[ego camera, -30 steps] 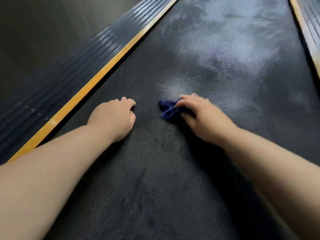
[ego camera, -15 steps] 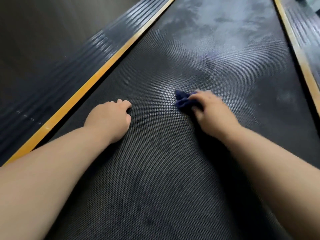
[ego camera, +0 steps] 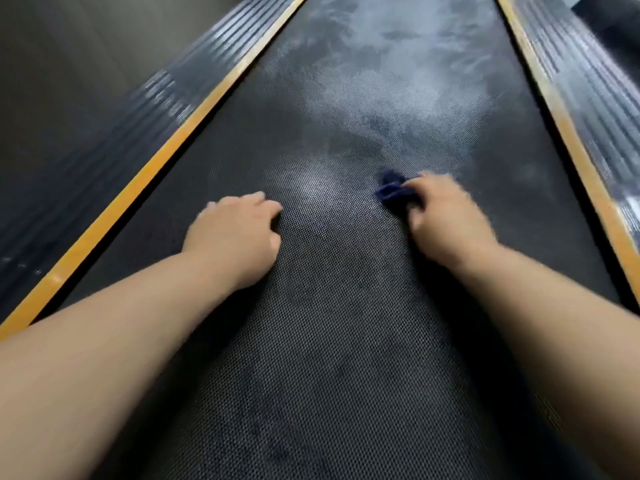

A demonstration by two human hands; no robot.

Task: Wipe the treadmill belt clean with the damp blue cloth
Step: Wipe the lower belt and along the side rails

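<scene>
The black textured treadmill belt (ego camera: 332, 341) runs away from me, with pale dusty smears across its far half. A small bunched dark blue cloth (ego camera: 393, 190) lies on the belt right of centre. My right hand (ego camera: 446, 220) grips the cloth and presses it to the belt; most of the cloth is hidden under the fingers. My left hand (ego camera: 239, 230) rests on the belt left of centre with its fingers curled under, holding nothing.
Yellow strips (ego camera: 145, 181) and ribbed dark side rails (ego camera: 114, 133) border the belt on the left, and a matching yellow strip (ego camera: 568, 133) with a ribbed rail (ego camera: 602, 98) runs on the right. Dark floor lies beyond the left rail.
My right hand has slid the blue cloth to the right across the belt. The left hand has stayed planted in about the same place.
</scene>
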